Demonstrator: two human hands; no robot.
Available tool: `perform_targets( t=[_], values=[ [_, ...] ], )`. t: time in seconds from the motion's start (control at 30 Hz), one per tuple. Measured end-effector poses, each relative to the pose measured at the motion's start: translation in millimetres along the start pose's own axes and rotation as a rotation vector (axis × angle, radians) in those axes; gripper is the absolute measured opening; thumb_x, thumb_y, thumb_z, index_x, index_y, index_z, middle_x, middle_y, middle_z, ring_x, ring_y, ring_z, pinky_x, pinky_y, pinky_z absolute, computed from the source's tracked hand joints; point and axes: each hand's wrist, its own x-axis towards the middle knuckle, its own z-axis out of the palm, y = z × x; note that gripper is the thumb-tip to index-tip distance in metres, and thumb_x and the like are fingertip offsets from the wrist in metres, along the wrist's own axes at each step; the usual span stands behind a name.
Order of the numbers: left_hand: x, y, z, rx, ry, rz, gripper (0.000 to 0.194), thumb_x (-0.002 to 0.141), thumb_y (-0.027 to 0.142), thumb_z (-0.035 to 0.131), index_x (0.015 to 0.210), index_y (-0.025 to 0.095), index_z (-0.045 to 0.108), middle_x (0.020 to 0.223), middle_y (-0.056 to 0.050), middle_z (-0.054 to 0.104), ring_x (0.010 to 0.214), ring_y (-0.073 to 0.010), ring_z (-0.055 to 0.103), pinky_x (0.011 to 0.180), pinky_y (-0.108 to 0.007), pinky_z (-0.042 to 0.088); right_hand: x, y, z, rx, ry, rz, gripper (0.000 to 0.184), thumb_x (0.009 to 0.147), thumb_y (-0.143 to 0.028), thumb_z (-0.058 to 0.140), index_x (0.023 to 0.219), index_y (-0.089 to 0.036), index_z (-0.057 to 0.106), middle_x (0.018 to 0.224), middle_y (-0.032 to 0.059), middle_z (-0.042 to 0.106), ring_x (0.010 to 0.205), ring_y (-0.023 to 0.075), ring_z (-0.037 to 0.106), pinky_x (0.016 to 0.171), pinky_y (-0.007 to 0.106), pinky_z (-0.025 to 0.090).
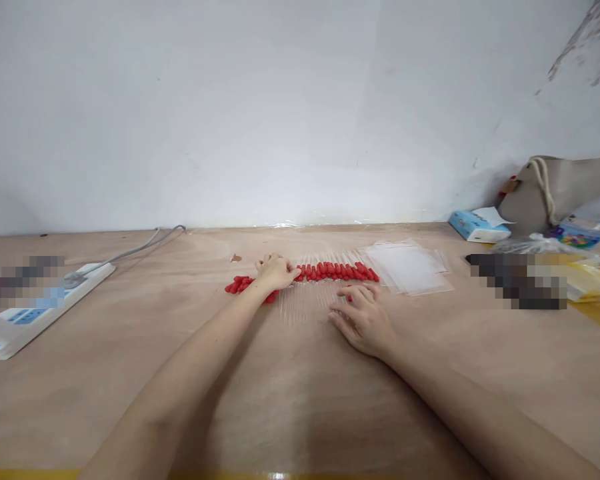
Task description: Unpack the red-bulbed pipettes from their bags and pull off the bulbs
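Observation:
Small red club-shaped pieces [335, 271] lie side by side in a row across clear plastic strips [305, 307]. At the row's left end is my left hand [275, 272], with its fingers bent down and its thumb against the last red piece; the other fingertips are hidden. A loose pile of similar red pieces [239, 285] lies to its left, partly behind my wrist. My right hand [364, 321] rests below the row's right part, fingers bent and apart. A bit of red shows between its fingers; whether they touch it I cannot tell.
Flat clear bags [407, 267] are stacked right of the row. A tissue pack [480, 225], a beige bag [570, 190] and plastic packaging [597, 277] stand at the right. A white power strip [45, 313] with a grey cable lies left. A wall [300, 113] closes the back.

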Motion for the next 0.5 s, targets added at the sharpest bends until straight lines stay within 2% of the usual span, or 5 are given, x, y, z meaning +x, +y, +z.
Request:
perform_targets(
  t=[0.13, 0.23, 0.33, 0.43, 0.5],
  values=[
    [-6.9, -1.6, -1.3, -0.003, 0.038, -0.033, 0.026, 0.072, 0.042, 0.053, 0.060, 0.020, 0.062, 0.089, -0.011, 0.061, 0.093, -0.0308, 0.050, 0.076, -0.045, 0.035, -0.2, 0.7, 3.1, 0.026, 0.030, 0.045, 0.017, 0.082, -0.030, 0.050, 0.084, -0.022, 0.064, 0.095, 0.0063, 0.058, 0.093, 0.0185, 0.050, 0.090, 0.042, 0.027],
    [-28.1, -3.5, -11.2, 0.003, 0.110, -0.002, 0.023, 0.078, 0.037, 0.047, 0.069, 0.019, 0.059, 0.094, -0.011, 0.060, 0.098, -0.0300, 0.048, 0.079, -0.045, 0.032, -0.4, 1.0, 5.9, 0.029, 0.037, 0.054, 0.016, 0.081, -0.029, 0.051, 0.087, -0.022, 0.063, 0.095, 0.0064, 0.057, 0.092, 0.0188, 0.051, 0.088, 0.041, 0.030],
    [-60.3, -9.1, -19.5, -0.002, 0.251, 0.184, 0.017, 0.083, 0.031, 0.042, 0.080, 0.019, 0.054, 0.088, -0.007, 0.062, 0.090, -0.0238, 0.052, 0.082, -0.042, 0.029, -1.3, 1.7, 6.3, 0.022, 0.090, 0.087, 0.025, 0.080, -0.028, 0.051, 0.102, -0.021, 0.059, 0.101, 0.0087, 0.056, 0.096, 0.0204, 0.051, 0.087, 0.040, 0.034],
    [-90.6, -15.9, -18.5, -0.008, 0.279, 0.378, 0.013, 0.084, 0.026, 0.042, 0.082, 0.019, 0.052, 0.081, -0.005, 0.063, 0.080, -0.0195, 0.055, 0.083, -0.040, 0.028, -1.1, -0.1, 4.1, 0.008, 0.190, 0.092, 0.049, 0.078, -0.035, 0.052, 0.123, -0.018, 0.044, 0.116, 0.0133, 0.049, 0.108, 0.0244, 0.046, 0.089, 0.041, 0.037],
    [-104.7, -18.4, -13.3, -0.023, 0.287, 0.480, 0.010, 0.083, 0.024, 0.043, 0.082, 0.019, 0.052, 0.081, -0.004, 0.064, 0.080, -0.0184, 0.056, 0.084, -0.039, 0.027, -0.2, -2.4, 2.0, -0.007, 0.212, 0.054, 0.059, 0.076, -0.041, 0.054, 0.128, -0.018, 0.039, 0.123, 0.0146, 0.045, 0.113, 0.0261, 0.042, 0.091, 0.042, 0.036]
  ],
)
